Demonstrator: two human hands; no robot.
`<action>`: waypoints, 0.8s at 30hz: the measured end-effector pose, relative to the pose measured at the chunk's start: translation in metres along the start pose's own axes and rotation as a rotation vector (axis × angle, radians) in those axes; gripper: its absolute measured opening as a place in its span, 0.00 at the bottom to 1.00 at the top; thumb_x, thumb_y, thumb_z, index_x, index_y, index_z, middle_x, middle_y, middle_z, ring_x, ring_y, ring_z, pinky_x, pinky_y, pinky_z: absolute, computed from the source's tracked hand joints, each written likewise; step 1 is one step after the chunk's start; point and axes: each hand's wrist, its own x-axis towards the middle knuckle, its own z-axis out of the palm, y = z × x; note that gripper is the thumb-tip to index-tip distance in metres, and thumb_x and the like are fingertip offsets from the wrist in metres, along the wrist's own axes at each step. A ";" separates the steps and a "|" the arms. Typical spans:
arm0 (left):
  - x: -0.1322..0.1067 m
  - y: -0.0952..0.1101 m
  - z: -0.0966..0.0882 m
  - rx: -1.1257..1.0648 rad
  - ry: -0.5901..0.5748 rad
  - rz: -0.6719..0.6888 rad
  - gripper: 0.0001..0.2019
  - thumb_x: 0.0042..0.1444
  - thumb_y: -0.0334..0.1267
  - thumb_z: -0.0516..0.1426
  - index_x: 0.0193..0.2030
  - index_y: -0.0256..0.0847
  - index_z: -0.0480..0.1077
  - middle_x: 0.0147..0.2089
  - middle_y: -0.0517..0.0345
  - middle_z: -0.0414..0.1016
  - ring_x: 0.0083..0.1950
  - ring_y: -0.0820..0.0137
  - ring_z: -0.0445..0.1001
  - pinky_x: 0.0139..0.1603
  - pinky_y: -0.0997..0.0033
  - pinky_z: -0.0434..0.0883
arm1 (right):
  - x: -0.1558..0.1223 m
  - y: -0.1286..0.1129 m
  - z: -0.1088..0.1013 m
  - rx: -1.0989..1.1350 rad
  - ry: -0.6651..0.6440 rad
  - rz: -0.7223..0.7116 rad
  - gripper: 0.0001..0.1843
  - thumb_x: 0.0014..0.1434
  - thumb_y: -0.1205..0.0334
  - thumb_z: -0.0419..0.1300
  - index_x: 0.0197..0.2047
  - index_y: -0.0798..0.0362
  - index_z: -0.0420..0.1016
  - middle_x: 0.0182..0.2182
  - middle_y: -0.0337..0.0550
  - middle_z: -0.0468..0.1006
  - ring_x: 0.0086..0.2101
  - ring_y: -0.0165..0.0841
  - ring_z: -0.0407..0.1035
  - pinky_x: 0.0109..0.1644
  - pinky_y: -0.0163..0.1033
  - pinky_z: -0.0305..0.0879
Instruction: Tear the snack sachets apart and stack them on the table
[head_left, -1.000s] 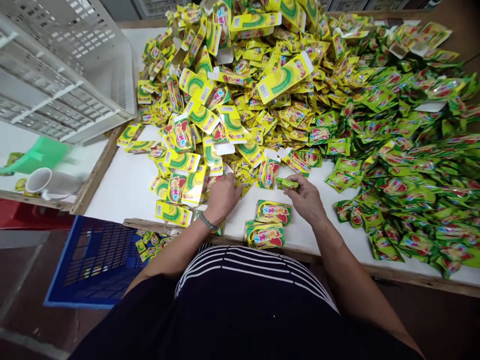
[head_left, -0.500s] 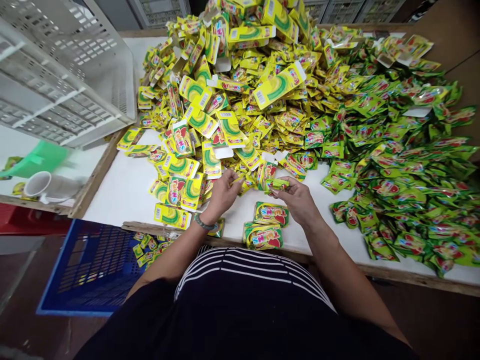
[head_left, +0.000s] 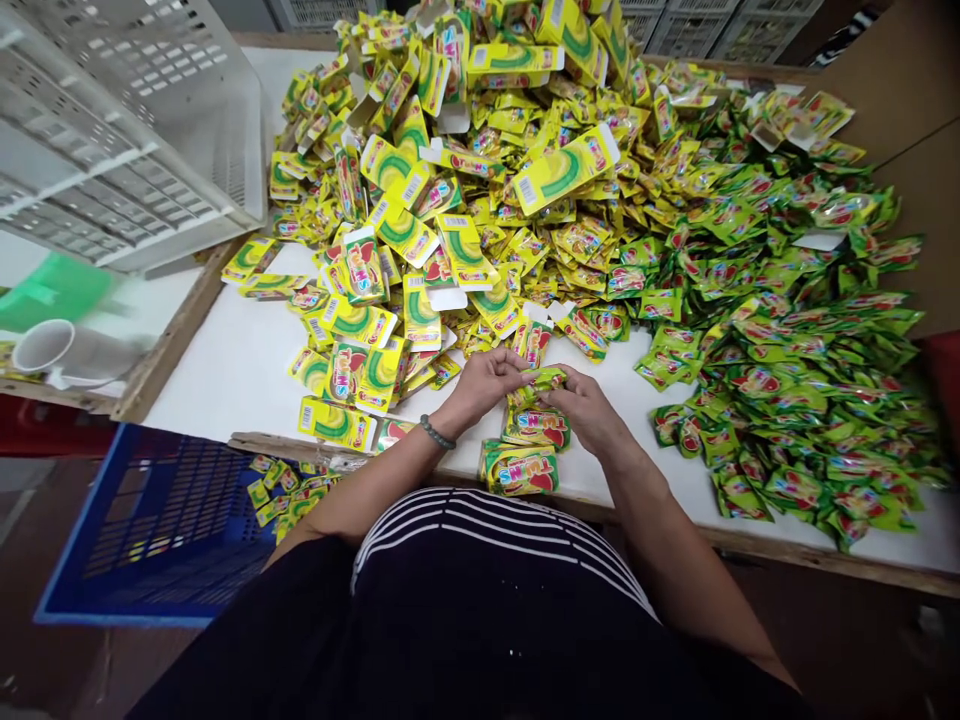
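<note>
My right hand (head_left: 591, 405) has its fingers closed around small green and yellow sachets (head_left: 549, 378) above the table. From the left, my left hand (head_left: 487, 385) meets them with thumb and fingers pinched at their edge. Just below the hands lies a filled-looking green and yellow box (head_left: 536, 428) printed with a watermelon. A second such box (head_left: 519, 468) lies nearer the table edge. An upright-facing open carton (head_left: 534, 338) lies just beyond my fingers. How many sachets are held is hard to make out.
Yellow cartons and sachets form a heap (head_left: 480, 180) beyond my hands. Green sachets (head_left: 795, 380) spread on the right. A white crate (head_left: 247, 200) and a white cup (head_left: 67, 350) stand left. A blue crate (head_left: 97, 530) holding small packets sits below the table's left edge.
My left hand has moved right, from the edge of the yellow heap to the sachets in my right hand. My right hand still holds them. The view has shifted slightly.
</note>
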 end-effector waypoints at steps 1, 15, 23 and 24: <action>0.001 -0.002 0.000 0.022 0.022 0.013 0.18 0.40 0.44 0.69 0.32 0.34 0.72 0.21 0.65 0.68 0.23 0.79 0.62 0.27 0.77 0.58 | 0.000 0.001 0.001 0.012 0.023 0.011 0.13 0.40 0.64 0.61 0.34 0.52 0.73 0.28 0.35 0.75 0.31 0.31 0.68 0.38 0.37 0.65; 0.003 0.008 0.003 -0.051 -0.122 0.082 0.17 0.40 0.42 0.69 0.31 0.35 0.71 0.27 0.61 0.73 0.28 0.77 0.69 0.31 0.75 0.65 | -0.006 0.003 -0.007 0.037 0.035 0.000 0.20 0.44 0.49 0.69 0.39 0.49 0.79 0.35 0.40 0.81 0.36 0.35 0.73 0.41 0.41 0.71; 0.000 0.012 0.012 -0.045 -0.005 -0.002 0.24 0.39 0.42 0.70 0.40 0.37 0.67 0.31 0.61 0.73 0.28 0.79 0.68 0.32 0.76 0.65 | 0.002 0.017 -0.002 0.075 0.282 -0.143 0.18 0.44 0.49 0.71 0.33 0.52 0.77 0.26 0.36 0.78 0.27 0.29 0.70 0.34 0.37 0.69; 0.000 0.011 0.012 -0.017 -0.002 -0.014 0.26 0.37 0.40 0.71 0.40 0.37 0.67 0.32 0.62 0.73 0.28 0.80 0.67 0.31 0.77 0.64 | 0.002 0.018 -0.001 0.056 0.307 -0.153 0.18 0.45 0.48 0.70 0.33 0.52 0.77 0.27 0.36 0.77 0.27 0.29 0.70 0.34 0.37 0.69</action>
